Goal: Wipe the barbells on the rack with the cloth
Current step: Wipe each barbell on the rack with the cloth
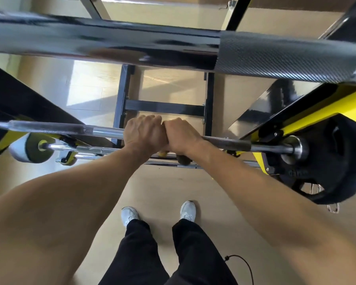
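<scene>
A chrome barbell point(103, 131) with knurled grip sections lies across the yellow and black rack point(337, 109) at waist height. My left hand point(144, 133) and my right hand point(182, 135) grip its middle side by side, knuckles touching, fingers curled over the bar. No cloth shows; whatever lies under the palms is hidden. A black weight plate point(329, 161) sits on the bar's right end. Another barbell point(111, 38) crosses the top of the view very close to me, blurred, with a knurled part point(286, 56) on its right.
Lower barbells point(86, 150) rest below the gripped one, one with a small grey and white plate point(32, 149) at the left. The rack's black base frame point(164, 108) stands on the pale floor beyond. My white shoes point(188, 210) are on the floor below.
</scene>
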